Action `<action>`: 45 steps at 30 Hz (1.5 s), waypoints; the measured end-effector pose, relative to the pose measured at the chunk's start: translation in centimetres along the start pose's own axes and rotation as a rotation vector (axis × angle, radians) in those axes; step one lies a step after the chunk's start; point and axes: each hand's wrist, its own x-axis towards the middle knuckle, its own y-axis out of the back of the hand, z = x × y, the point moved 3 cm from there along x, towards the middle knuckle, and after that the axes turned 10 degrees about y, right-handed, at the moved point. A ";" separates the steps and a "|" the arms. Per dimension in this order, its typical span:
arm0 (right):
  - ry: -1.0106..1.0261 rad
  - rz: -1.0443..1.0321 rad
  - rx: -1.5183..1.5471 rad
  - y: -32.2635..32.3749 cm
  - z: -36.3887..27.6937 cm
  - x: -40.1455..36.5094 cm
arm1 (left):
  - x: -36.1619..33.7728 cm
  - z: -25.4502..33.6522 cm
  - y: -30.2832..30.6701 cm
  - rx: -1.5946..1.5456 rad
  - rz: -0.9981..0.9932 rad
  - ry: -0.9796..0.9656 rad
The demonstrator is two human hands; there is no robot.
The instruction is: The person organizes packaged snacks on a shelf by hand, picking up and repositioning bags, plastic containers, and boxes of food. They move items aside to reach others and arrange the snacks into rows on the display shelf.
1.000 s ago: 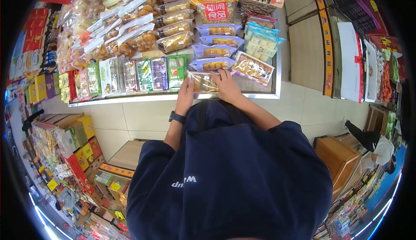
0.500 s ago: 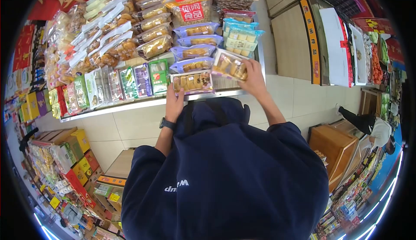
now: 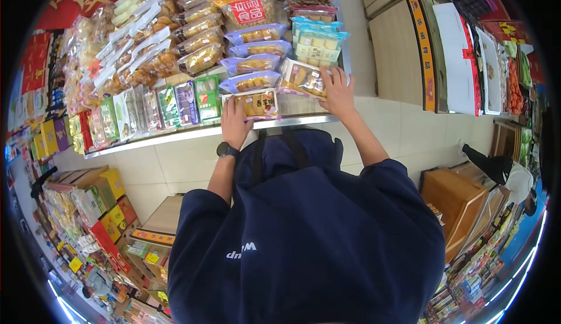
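My left hand (image 3: 236, 126) holds the left end of a clear-topped pastry pack (image 3: 260, 104) at the front edge of the display table (image 3: 216, 130). Its fingers lie over the top, with the thumb by the front side. On the right, my right hand (image 3: 339, 94) grips the right end of a second pastry pack (image 3: 302, 78), which lies slightly tilted just beyond the first. Behind them runs a row of purple-wrapped pastry packs (image 3: 250, 82). Blue-topped packs (image 3: 320, 44) of pale cakes stand beyond my right hand. Some fingertips are partly hidden against the packs.
Green and purple snack boxes (image 3: 186, 102) line the table's front edge to the left. Bagged buns (image 3: 155, 61) fill the space behind them. A wooden stand (image 3: 400, 61) is on the right, and a person (image 3: 514, 178) is at the far right.
My right hand has brought the second pack down and left against the purple row. My left hand has shifted further over the front pack's end. The view has moved slightly.
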 end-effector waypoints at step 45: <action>-0.620 -0.034 1.355 -2.8 5.9 -1.5 | 6.7 14.2 -7.8 -1.037 -0.598 0.710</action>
